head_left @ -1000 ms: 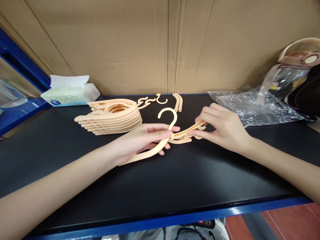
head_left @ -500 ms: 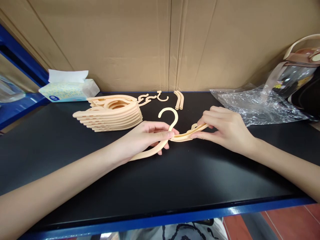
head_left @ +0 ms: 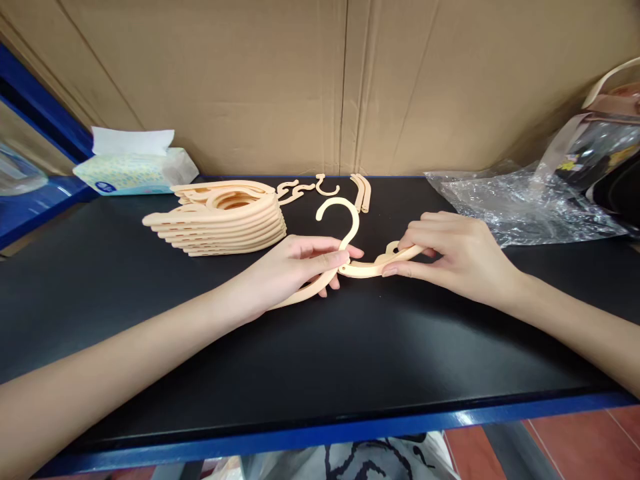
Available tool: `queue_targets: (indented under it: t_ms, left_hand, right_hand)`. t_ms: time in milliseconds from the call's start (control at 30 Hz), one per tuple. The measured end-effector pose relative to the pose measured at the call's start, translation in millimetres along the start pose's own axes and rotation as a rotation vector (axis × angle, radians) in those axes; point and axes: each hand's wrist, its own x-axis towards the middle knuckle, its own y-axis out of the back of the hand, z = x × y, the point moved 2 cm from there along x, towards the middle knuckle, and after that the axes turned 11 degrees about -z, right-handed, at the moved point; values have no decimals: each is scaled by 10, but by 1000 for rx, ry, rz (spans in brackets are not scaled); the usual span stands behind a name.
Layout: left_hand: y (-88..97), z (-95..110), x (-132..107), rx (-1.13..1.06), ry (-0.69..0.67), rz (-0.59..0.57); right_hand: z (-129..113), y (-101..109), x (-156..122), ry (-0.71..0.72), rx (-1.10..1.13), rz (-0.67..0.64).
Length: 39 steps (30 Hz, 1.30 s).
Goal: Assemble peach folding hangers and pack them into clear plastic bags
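My left hand (head_left: 313, 267) pinches a cream plastic clothes hanger (head_left: 354, 219) at the base of its hook, which curls upward above my thumb. One arm of the hanger runs down to the left beneath my palm, partly hidden. In my right hand (head_left: 445, 250) is the other hanger arm (head_left: 367, 269), gripped between thumb and fingers at its outer part. Its inner end, with a small hole, meets the hook piece by my left fingertips; whether the two are joined I cannot tell. A stack of folded hangers (head_left: 230, 230) lies beyond my left hand.
Loose hook pieces (head_left: 327, 189) and curved arm pieces (head_left: 363, 193) lie at the back of the black table (head_left: 320, 373). A tissue pack (head_left: 135, 170) stands back left. Clear plastic wrapping (head_left: 520, 207) and a bottle (head_left: 575, 150) are at the right. Cardboard (head_left: 225, 87) backs the table.
My right hand has turned the hanger arm, so its smooth side now shows instead of its hollow channel. My left hand keeps its pinch. The view has shifted slightly.
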Motion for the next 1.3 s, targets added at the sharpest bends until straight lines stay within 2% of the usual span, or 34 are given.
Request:
queue_targets:
  t_ms: [300, 500, 967, 1300]
  left_hand:
    - [24, -25, -18, -104, 18, 55]
    - [31, -38, -6, -119, 22, 15]
    - [39, -3, 15, -188, 38, -59]
    - [35, 18, 17, -195, 39, -66]
  right_hand:
    - [10, 39, 7, -4, -108, 29]
    - [2, 37, 2, -1, -222, 44]
    - [-71, 20, -6, 24, -323, 186]
    - [-57, 26, -6, 18, -306, 183]
